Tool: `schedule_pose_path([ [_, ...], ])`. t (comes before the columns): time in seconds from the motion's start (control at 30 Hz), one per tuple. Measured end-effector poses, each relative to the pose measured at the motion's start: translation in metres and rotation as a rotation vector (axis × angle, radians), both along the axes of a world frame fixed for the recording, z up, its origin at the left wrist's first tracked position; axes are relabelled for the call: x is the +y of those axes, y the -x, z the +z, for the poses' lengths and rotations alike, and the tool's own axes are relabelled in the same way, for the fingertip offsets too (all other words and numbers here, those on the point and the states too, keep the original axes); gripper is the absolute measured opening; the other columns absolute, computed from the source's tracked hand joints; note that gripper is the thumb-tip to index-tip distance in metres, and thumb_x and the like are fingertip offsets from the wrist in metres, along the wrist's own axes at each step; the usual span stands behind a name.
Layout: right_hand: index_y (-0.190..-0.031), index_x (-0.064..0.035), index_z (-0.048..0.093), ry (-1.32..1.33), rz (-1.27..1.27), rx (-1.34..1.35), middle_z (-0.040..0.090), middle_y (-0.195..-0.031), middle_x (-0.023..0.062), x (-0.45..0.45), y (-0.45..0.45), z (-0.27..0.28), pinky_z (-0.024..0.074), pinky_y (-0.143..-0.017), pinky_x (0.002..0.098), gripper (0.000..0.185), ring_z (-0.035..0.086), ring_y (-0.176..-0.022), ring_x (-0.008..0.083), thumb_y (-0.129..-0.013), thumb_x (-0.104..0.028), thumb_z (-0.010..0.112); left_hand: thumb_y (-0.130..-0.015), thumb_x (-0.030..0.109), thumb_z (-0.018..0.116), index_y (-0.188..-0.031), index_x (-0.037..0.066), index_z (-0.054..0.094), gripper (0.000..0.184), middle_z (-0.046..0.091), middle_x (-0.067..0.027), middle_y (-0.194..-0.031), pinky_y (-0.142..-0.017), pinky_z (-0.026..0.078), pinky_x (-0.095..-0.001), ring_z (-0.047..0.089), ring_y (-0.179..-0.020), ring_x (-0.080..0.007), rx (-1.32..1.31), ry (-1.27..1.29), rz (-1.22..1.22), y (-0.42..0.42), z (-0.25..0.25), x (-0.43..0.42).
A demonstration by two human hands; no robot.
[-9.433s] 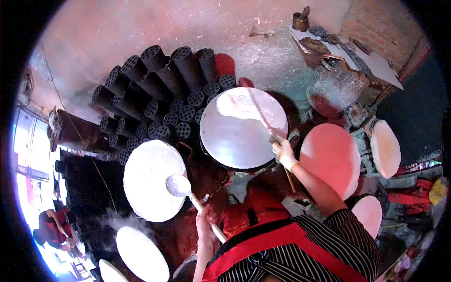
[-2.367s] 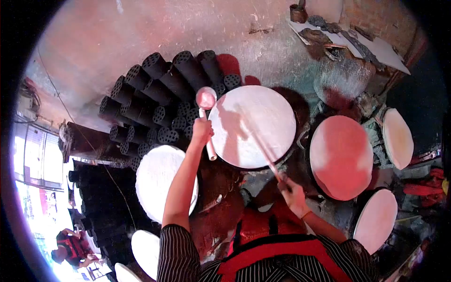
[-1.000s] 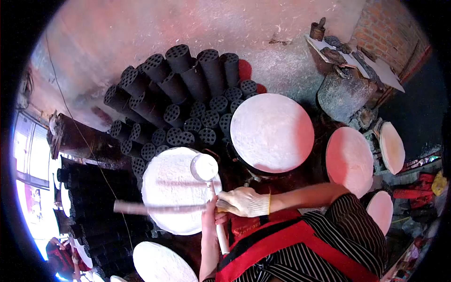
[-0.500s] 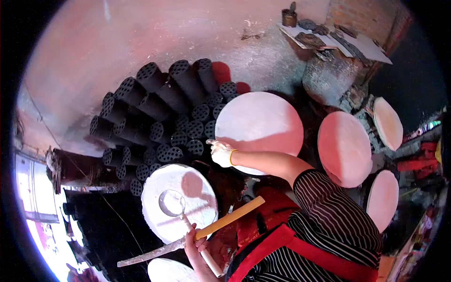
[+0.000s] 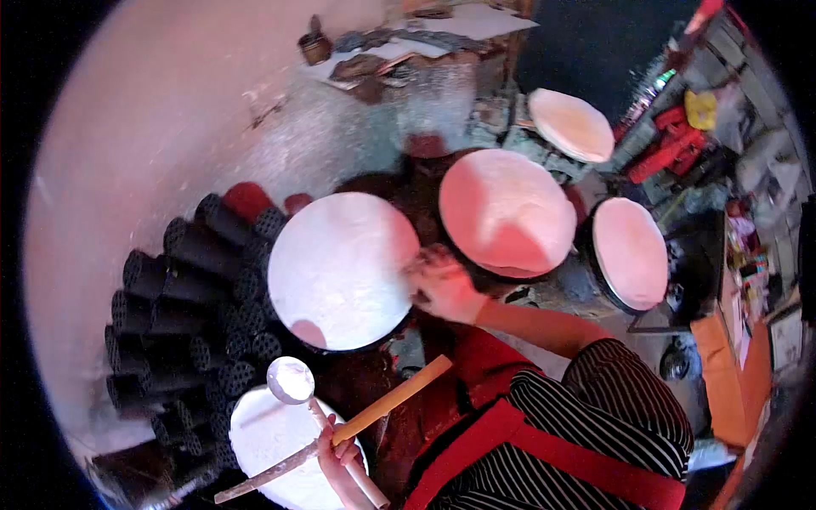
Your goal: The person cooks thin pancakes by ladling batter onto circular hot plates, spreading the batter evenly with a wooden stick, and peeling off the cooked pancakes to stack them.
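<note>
Two tools, ladle [image 5: 291,379] and wooden stick [image 5: 384,406], are clasped in the left hand [image 5: 336,466]. At the blurred right hand [image 5: 448,287], grip unclear, the white sheet [image 5: 340,268] looks fully spread, not yet lifted.

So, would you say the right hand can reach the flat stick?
Probably yes: the left hand holds the flat stick mid-length, and its yellow end juts uncovered toward the right hand.

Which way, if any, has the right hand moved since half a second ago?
Yes, rightward: judged against the upper round white disc beside the black perforated cylinders, the right hand has gone from the disc's lower-left edge to its right edge.
</note>
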State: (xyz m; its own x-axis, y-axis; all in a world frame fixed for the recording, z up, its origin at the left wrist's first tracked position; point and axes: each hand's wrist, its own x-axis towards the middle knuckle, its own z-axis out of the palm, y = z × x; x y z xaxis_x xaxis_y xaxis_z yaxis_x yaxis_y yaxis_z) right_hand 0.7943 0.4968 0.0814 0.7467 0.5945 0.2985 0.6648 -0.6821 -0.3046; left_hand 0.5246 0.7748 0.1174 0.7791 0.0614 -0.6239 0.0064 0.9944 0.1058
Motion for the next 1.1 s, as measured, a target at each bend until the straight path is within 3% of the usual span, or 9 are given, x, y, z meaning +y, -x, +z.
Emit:
schedule_pose_path([
  [0.03, -0.125, -0.0096, 0.047, 0.102, -0.121, -0.008, 0.043, -0.132, 0.0131, -0.034, 0.001, 0.011, 0.0203, -0.107, 0.0494, 0.061, 0.035, -0.125, 0.034, -0.072, -0.033, 0.067, -0.091, 0.01, 0.046, -0.115, -0.006, 0.05, 0.03, 0.047, -0.0032, -0.073, -0.036, 0.028, -0.0191, 0.034, -0.051, -0.0076, -0.149, 0.197, 0.003, -0.02, 0.022, -0.013],
  [0.1, -0.129, -0.0091, 0.042, 0.251, -0.259, -0.029, 0.033, -0.138, 0.0202, -0.105, 0.002, -0.001, 0.0183, -0.108, 0.049, 0.071, 0.029, -0.128, 0.0395, -0.07, -0.04, 0.067, -0.091, 0.01, 0.045, -0.115, -0.006, 0.05, 0.03, 0.051, -0.0049, -0.075, -0.036, 0.028, -0.019, 0.034, -0.05, -0.0077, -0.112, -0.008, -0.08, -0.03, 0.005, -0.019],
  [0.27, -0.121, -0.0077, 0.05, 0.328, -0.205, 0.479, 0.051, -0.122, 0.0161, -0.207, -0.032, -0.035, 0.0352, -0.098, 0.0427, 0.056, 0.043, -0.118, 0.036, -0.073, -0.031, 0.065, -0.091, 0.009, 0.044, -0.116, -0.006, 0.05, 0.03, 0.058, -0.0098, -0.083, -0.037, 0.031, -0.0196, 0.039, -0.05, -0.0075, -0.085, 0.121, -0.158, -0.063, 0.017, -0.068],
  [0.33, -0.115, -0.0067, 0.055, 0.352, -0.323, 0.34, 0.056, -0.115, 0.0143, -0.207, -0.046, 0.029, 0.0404, -0.091, 0.0402, 0.046, 0.049, -0.11, 0.0306, -0.073, -0.024, 0.063, -0.09, 0.01, 0.043, -0.116, -0.006, 0.05, 0.031, 0.06, -0.0124, -0.088, -0.038, 0.032, -0.0198, 0.042, -0.049, -0.0075, -0.156, 0.172, -0.217, -0.066, -0.009, -0.083],
  [0.53, -0.097, -0.0044, 0.064, -0.283, -0.246, 0.089, 0.062, -0.08, 0.0011, -0.391, -0.211, 0.14, 0.0464, -0.062, 0.0259, 0.024, 0.055, -0.066, 0.0107, -0.078, -0.017, 0.057, -0.093, 0.016, 0.041, -0.113, -0.002, 0.047, 0.028, 0.055, -0.0051, -0.072, -0.036, 0.033, -0.0192, 0.041, -0.044, -0.0061, 0.077, 0.076, -0.023, -0.104, 0.033, -0.231],
  [0.63, -0.102, 0.0001, 0.064, -0.806, -0.543, 0.341, 0.065, -0.091, 0.007, -0.494, -0.279, 0.189, 0.0461, -0.073, 0.0245, 0.024, 0.059, -0.08, 0.0161, -0.084, -0.014, 0.056, -0.094, 0.017, 0.04, -0.112, -0.003, 0.048, 0.028, 0.054, -0.0038, -0.069, -0.036, 0.033, -0.0192, 0.041, -0.043, -0.0059, 0.158, 0.03, 0.064, -0.124, 0.052, -0.306],
  [0.77, -0.105, -0.0016, 0.059, -1.473, -0.602, 0.562, 0.063, -0.099, 0.0108, -0.604, -0.316, 0.172, 0.0497, -0.079, 0.0354, 0.029, 0.061, -0.084, 0.0226, -0.084, -0.022, 0.059, -0.093, 0.016, 0.04, -0.113, -0.003, 0.047, 0.028, 0.053, -0.0042, -0.069, -0.036, 0.033, -0.0192, 0.041, -0.043, -0.0059, 0.181, 0.041, 0.092, -0.121, 0.045, -0.364],
  [0.9, -0.102, -0.0083, 0.057, -1.589, -0.365, 0.682, 0.063, -0.099, 0.0052, -0.722, -0.382, 0.015, 0.0511, -0.077, 0.0359, 0.024, 0.06, -0.087, 0.0189, -0.087, -0.026, 0.056, -0.093, 0.016, 0.04, -0.114, -0.004, 0.047, 0.029, 0.053, -0.0046, -0.068, -0.036, 0.033, -0.0192, 0.041, -0.043, -0.0058, 0.219, -0.006, 0.15, -0.122, 0.055, -0.404],
  [1.1, -0.104, -0.0138, 0.058, -1.907, -0.642, 0.595, 0.063, -0.101, 0.0015, -0.683, -0.362, -0.116, 0.0527, -0.077, 0.036, 0.019, 0.06, -0.092, 0.0177, -0.086, -0.018, 0.053, -0.093, 0.015, 0.04, -0.115, -0.004, 0.046, 0.03, 0.053, -0.0051, -0.068, -0.036, 0.033, -0.0191, 0.04, -0.044, -0.0058, 0.255, -0.052, 0.244, -0.115, 0.068, -0.445],
])
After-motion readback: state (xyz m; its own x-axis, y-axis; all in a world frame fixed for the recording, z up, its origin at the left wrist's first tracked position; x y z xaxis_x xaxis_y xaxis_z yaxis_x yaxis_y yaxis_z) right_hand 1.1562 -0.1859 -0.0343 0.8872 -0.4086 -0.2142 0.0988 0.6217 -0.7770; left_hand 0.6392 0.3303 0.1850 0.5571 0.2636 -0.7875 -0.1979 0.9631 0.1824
